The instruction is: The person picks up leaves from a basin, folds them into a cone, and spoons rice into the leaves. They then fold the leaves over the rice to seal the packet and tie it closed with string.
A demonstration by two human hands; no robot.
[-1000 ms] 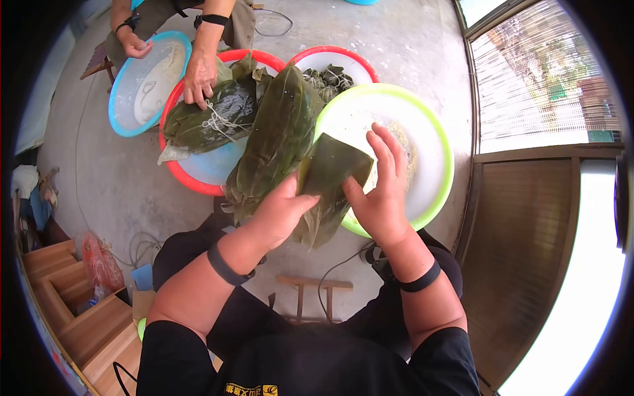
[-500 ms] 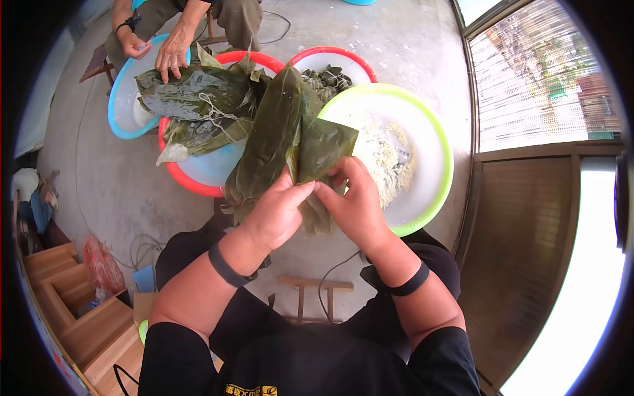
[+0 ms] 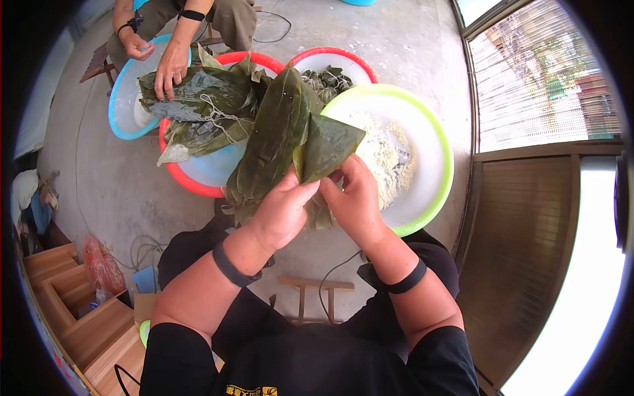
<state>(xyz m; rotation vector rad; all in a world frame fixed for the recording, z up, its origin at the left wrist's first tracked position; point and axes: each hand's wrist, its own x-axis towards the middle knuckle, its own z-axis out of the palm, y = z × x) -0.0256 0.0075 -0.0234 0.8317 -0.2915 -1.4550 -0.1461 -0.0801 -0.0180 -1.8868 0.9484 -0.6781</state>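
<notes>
A folded green leaf (image 3: 330,146), cone-like with its point down, is pinched between my two hands. My left hand (image 3: 285,206) is closed on its left side and lower tip. Thumb and fingers of my right hand (image 3: 352,197) close on the lower right edge. Behind the leaf, a stack of long, wet dark leaves (image 3: 269,132) lies over a red-rimmed basin (image 3: 191,183). To the right is a green-rimmed basin (image 3: 441,145) with white rice grains (image 3: 385,155) in it. My fingertips partly hide one another.
Across from me, a person's hand (image 3: 172,71) touches more leaves (image 3: 198,92) with white string (image 3: 214,112). A blue-rimmed basin (image 3: 117,112) stands there. Another red-rimmed basin (image 3: 353,58) holds tied leaf bundles (image 3: 330,80). A wooden stool (image 3: 316,284) is between my legs.
The folded leaf has shifted slightly right and its cone shape looks tighter, both my hands still on it. The other person's hand has moved slightly down over the leaves.
</notes>
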